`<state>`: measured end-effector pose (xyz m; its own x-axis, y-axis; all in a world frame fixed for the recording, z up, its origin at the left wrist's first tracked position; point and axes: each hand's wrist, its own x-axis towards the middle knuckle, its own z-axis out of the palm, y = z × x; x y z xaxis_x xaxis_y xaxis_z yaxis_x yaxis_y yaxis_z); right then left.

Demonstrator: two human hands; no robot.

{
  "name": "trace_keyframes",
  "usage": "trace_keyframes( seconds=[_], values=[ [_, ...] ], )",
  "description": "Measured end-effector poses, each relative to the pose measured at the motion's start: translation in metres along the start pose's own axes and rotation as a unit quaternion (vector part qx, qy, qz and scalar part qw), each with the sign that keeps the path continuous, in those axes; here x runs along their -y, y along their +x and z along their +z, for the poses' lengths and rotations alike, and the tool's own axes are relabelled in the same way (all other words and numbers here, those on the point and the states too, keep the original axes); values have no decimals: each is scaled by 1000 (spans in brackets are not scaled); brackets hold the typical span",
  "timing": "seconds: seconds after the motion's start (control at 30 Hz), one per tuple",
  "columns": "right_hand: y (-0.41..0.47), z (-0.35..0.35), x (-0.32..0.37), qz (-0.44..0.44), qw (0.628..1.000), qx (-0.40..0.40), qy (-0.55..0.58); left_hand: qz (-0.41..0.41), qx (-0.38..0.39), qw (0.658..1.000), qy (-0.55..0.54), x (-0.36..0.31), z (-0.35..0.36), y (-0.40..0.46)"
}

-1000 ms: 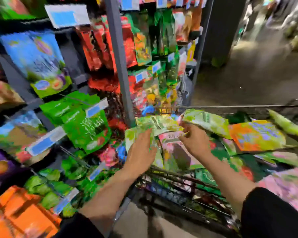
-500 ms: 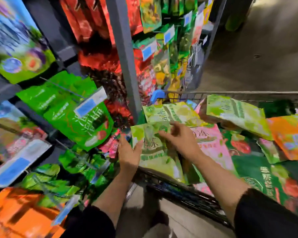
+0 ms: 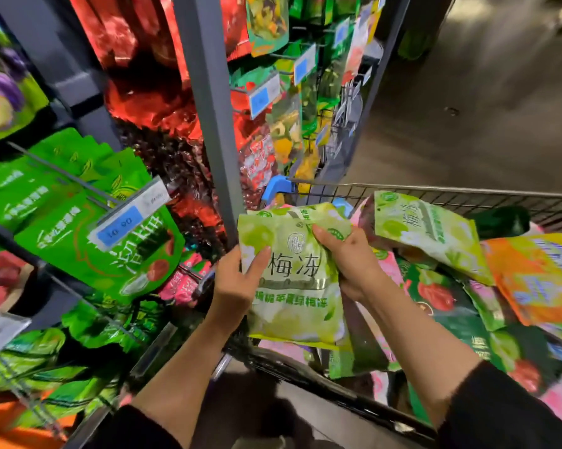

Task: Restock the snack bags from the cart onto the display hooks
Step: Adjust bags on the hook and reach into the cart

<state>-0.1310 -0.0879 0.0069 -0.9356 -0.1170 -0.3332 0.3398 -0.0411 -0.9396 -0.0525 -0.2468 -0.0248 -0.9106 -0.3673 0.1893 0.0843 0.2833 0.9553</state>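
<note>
Pale-green film snack bag [image 3: 292, 280] held upright over cart [image 3: 435, 192] rim, pinched at both edges: left hand [image 3: 237, 283] thumb on front, right hand [image 3: 351, 260] fingers curled across top. Probably light, soft, crinkly, slippery; best gripped near top seal for hanging. Beyond, display hooks [image 3: 59, 171] with green bags.
</note>
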Motion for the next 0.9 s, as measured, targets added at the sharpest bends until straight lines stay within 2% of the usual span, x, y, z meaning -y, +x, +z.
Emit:
trace_keyframes(
  seconds=[0.07, 0.13, 0.2, 0.27, 0.3, 0.37, 0.4, 0.47, 0.57, 0.7, 0.77, 0.83, 0.9],
  values=[
    [3, -6, 7, 2, 1000, -30, 5, -23, 14, 999, -36, -13, 14, 6],
    [10, -19, 10, -29, 997, -47, -50, -40, 24, 998, -46, -14, 28, 16],
    [10, -33, 17, -92, 986, -73, -116, -51, -2, 998, -33, -14, 38, 25],
    [5, -50, 19, -153, 974, -97, -135, -57, -31, 998, -15, -15, 47, 31],
    [5, -60, 16, -163, 965, -134, -156, -58, -44, 997, -1, -14, 49, 34],
    [11, -83, 1, -139, 930, -214, -264, -67, -68, 995, 20, -12, 50, 35],
    [12, -94, -8, -95, 907, -234, -336, -73, -82, 994, 29, -9, 48, 33],
    [15, -108, -25, -13, 893, -202, -402, -82, -106, 990, 50, -1, 44, 29],
    [18, -108, -36, 41, 925, -162, -342, -66, -127, 988, 66, 6, 39, 13],
    [25, -104, -36, 41, 971, -160, -175, -80, -157, 980, 89, 6, 33, 2],
    [21, -106, -27, 72, 988, -100, -89, -106, -157, 978, 83, 2, 30, -1],
    [16, -111, -20, 99, 994, -29, -42, -165, -143, 975, 42, -5, 29, -5],
    [11, -116, -15, 83, 996, 5, -24, -196, -127, 972, 10, -8, 28, -9]
  ],
)
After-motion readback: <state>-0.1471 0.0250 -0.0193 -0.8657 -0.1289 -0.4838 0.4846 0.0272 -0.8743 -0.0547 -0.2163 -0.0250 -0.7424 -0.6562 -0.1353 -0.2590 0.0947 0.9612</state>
